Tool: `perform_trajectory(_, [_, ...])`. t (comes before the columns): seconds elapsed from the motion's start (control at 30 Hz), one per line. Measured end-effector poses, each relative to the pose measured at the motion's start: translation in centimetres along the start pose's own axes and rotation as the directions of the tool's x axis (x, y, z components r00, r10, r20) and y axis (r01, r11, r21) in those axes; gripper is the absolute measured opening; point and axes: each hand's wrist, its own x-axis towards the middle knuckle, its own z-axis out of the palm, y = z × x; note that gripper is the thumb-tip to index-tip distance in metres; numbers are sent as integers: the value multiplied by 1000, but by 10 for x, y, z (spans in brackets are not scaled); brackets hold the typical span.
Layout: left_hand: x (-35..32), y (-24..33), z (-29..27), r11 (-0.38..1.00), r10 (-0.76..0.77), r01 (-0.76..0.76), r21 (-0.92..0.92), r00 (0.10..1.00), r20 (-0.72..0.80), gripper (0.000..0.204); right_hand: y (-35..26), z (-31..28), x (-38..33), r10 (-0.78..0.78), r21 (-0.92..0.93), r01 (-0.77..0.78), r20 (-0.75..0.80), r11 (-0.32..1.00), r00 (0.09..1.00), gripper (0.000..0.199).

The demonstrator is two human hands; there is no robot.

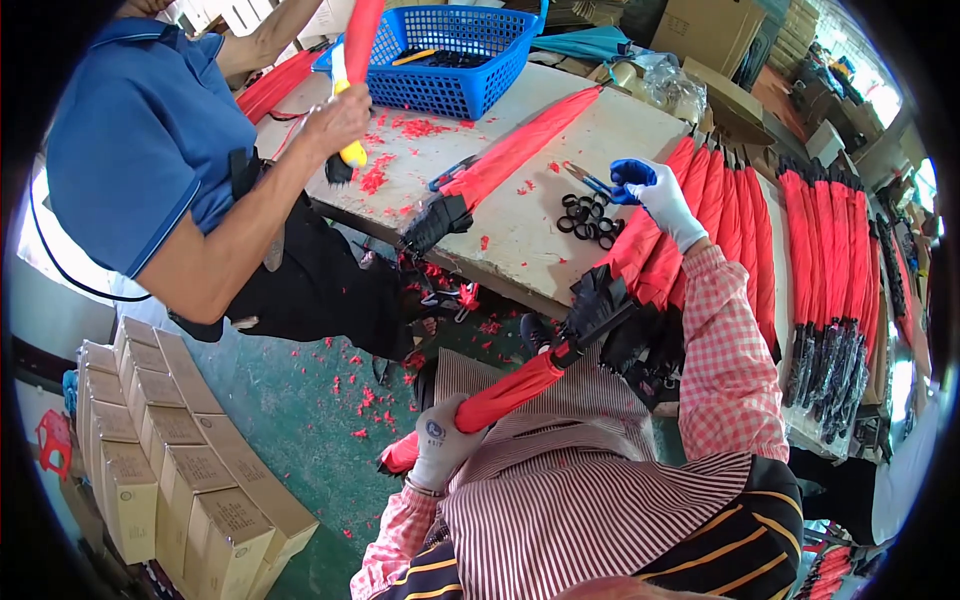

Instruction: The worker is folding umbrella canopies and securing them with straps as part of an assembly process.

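My left hand [446, 440], in a pale glove, is closed around a furled red umbrella [515, 392], which slants across my lap with its black end up to the right. My right hand [668, 202], in a white glove with blue fingers, is raised over the table. Its fingers are curled together, and whatever they may hold is too small to make out. Beside those fingers lie scissors [590, 180] with blue handles. Just below them on the tabletop is a pile of black rings [590, 220]. Several furled red umbrellas [708, 195] lie to the right of my right hand.
Across the white table [540, 140], a person in a blue shirt [165, 150] holds a yellow-handled tool [352, 153] and a red umbrella. A blue basket [440, 85] and another umbrella [525, 140] lie there. Cartons [190, 450] are stacked on the left; red scraps litter the floor.
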Motion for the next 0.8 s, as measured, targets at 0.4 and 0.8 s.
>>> perform_trajectory(0.4, [14,17,3,999,-37,37,3,996,78,48,-7,20,-13,122,-155,-125,-26,980,992,26])
perform_trajectory(0.8, [55,57,-5,995,89,-89,40,996,3,55,-138,13,-129,-221,517,136,107,845,969,55])
